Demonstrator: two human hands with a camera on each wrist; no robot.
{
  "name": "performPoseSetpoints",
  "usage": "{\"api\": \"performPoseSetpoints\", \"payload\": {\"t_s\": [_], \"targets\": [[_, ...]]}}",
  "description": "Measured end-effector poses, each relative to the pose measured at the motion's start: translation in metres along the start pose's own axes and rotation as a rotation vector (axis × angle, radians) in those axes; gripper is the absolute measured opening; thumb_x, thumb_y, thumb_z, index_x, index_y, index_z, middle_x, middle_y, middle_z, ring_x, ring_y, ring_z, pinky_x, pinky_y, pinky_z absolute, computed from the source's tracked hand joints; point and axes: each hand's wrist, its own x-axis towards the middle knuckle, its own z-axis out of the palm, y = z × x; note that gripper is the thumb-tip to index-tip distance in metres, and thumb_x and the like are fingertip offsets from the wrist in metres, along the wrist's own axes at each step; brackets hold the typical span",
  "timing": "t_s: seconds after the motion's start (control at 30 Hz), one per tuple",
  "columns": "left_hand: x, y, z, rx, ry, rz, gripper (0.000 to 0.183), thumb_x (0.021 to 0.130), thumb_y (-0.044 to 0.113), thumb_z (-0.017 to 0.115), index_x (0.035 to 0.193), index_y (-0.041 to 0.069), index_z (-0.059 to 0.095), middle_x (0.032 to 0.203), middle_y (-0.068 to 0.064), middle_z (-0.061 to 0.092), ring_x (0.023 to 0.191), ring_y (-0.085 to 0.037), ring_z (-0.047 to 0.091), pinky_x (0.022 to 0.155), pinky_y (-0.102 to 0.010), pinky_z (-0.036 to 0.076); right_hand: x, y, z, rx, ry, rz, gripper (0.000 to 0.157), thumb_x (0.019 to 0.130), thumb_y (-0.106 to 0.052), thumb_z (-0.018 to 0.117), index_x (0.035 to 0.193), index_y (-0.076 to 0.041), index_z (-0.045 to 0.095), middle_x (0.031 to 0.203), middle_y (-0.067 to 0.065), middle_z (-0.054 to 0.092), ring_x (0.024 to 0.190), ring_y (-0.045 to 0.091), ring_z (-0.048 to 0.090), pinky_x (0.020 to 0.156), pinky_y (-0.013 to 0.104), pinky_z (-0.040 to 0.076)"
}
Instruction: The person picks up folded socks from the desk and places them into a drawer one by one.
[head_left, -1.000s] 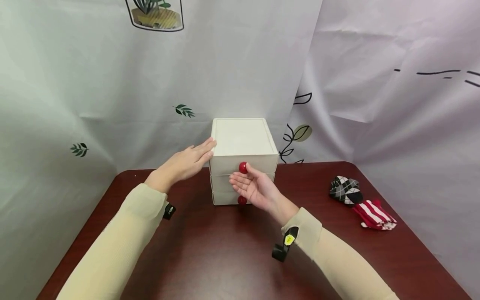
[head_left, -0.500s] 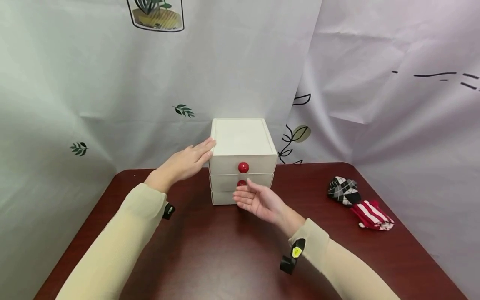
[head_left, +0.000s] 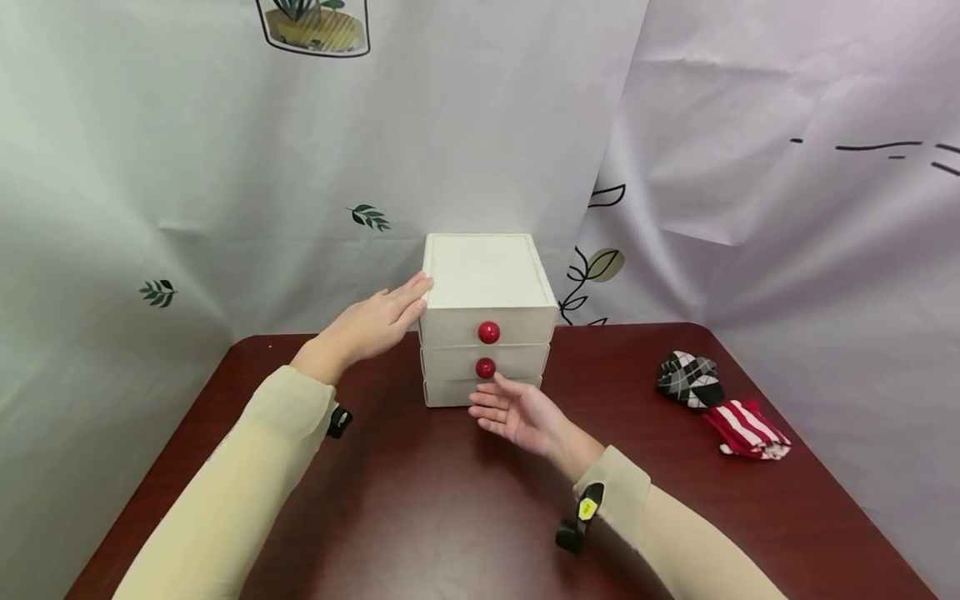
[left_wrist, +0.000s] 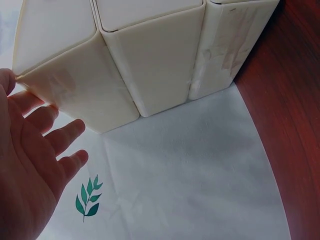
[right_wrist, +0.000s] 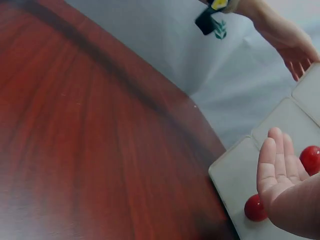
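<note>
A white three-drawer box (head_left: 489, 271) with round red knobs stands at the back of the table, its drawers closed. My left hand (head_left: 367, 325) rests with straight fingers at its upper left edge; in the left wrist view the fingertips (left_wrist: 75, 129) lie along the box's side (left_wrist: 80, 92). Just below the middle knob (head_left: 485, 367), my right hand (head_left: 525, 419) is held palm up with its fingers extended and nothing in it. The bottom knob is hidden behind that hand in the head view, but the right wrist view shows the bottom knob (right_wrist: 255, 208) beside the palm.
On the right side of the dark red table (head_left: 420, 517) lie a black-and-white argyle sock bundle (head_left: 688, 381) and a red-and-white striped one (head_left: 750, 430). A pale printed cloth (head_left: 300, 167) hangs close behind the box and on both sides.
My right hand has come down from the top knob to below the middle knob, uncovering both. My left hand stays at the box's upper left edge.
</note>
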Motion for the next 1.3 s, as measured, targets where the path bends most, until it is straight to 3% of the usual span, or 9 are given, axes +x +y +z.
{"api": "performPoseSetpoints", "payload": {"t_s": [0.17,0.3,0.53,0.73,0.83,0.97,1.3], "targets": [[0.001,0.001,-0.001,0.003,-0.007,-0.004,0.058,0.099,0.052,0.02,0.15,0.025,0.02,0.153,0.006,0.014,0.135,-0.022,0.028,0.111,-0.046,0.019,0.016,-0.005,0.001,0.057,0.036,-0.025,0.039,0.099,-0.03,0.044,0.119,0.003,0.049,0.101,0.011,0.065,0.105,0.026,0.059,0.091,0.034,0.047],[0.001,0.0,-0.002,0.01,-0.003,-0.004,0.057,0.099,0.052,0.021,0.149,0.026,0.021,0.153,0.006,0.015,0.136,-0.019,0.028,0.111,-0.045,0.019,0.025,-0.006,0.001,0.098,0.053,-0.036,0.03,0.099,-0.028,0.045,0.107,-0.001,0.054,0.098,0.011,0.066,0.1,0.023,0.061,0.089,0.033,0.048],[0.0,0.004,-0.005,0.026,-0.005,0.004,0.056,0.1,0.05,0.022,0.149,0.023,0.022,0.153,0.004,0.016,0.136,-0.02,0.027,0.112,-0.046,0.017,0.023,-0.006,0.001,0.123,0.038,-0.047,0.027,0.098,-0.027,0.047,0.105,-0.002,0.055,0.097,0.011,0.067,0.097,0.022,0.063,0.09,0.033,0.048],[0.0,0.004,-0.005,0.045,-0.022,0.005,0.057,0.1,0.049,0.023,0.15,0.022,0.021,0.154,0.003,0.015,0.137,-0.021,0.025,0.112,-0.045,0.017,0.009,0.002,0.003,0.131,0.015,-0.037,0.027,0.098,-0.026,0.047,0.103,-0.001,0.056,0.095,0.013,0.067,0.099,0.025,0.063,0.095,0.036,0.046],[-0.001,0.003,-0.005,0.04,-0.025,-0.015,0.057,0.099,0.049,0.023,0.15,0.024,0.02,0.154,0.004,0.015,0.137,-0.023,0.026,0.112,-0.045,0.019,0.0,0.007,0.007,0.131,0.0,-0.026,0.028,0.098,-0.026,0.046,0.105,0.0,0.054,0.094,0.014,0.067,0.096,0.025,0.063,0.103,0.04,0.037],[-0.002,0.003,-0.005,0.041,-0.028,-0.034,0.056,0.099,0.049,0.024,0.15,0.025,0.02,0.154,0.005,0.015,0.136,-0.025,0.027,0.111,-0.046,0.021,-0.014,0.015,0.01,0.118,-0.018,-0.004,0.027,0.098,-0.025,0.047,0.108,-0.001,0.053,0.095,0.014,0.066,0.095,0.024,0.064,0.105,0.042,0.034],[0.001,0.005,-0.006,0.042,-0.044,-0.039,0.058,0.099,0.051,0.023,0.15,0.025,0.019,0.154,0.004,0.014,0.137,-0.026,0.025,0.111,-0.048,0.019,-0.046,0.029,0.012,0.098,-0.041,0.035,0.023,0.098,-0.023,0.046,0.104,-0.006,0.06,0.094,0.012,0.067,0.092,0.024,0.065,0.091,0.036,0.048]]}}
